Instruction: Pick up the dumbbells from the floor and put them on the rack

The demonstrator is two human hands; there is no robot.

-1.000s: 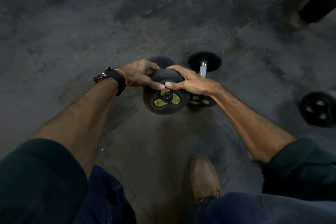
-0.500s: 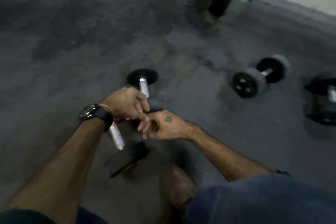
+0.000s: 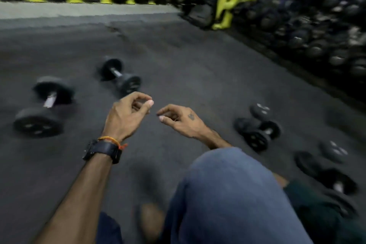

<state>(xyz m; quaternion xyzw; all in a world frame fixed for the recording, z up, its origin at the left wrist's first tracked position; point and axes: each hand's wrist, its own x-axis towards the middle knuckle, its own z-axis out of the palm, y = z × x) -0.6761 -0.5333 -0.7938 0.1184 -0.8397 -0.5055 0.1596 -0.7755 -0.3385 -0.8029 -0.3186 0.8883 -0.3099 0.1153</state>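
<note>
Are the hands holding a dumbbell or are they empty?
Empty. The left hand and right hand hang in the air with fingers loosely curled around nothing, and the dumbbells lie on the floor.

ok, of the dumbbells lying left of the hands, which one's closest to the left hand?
The smaller dumbbell, just beyond the left hand, with its near head almost at the fingertips. The larger dumbbell lies well off toward the left edge.
</note>
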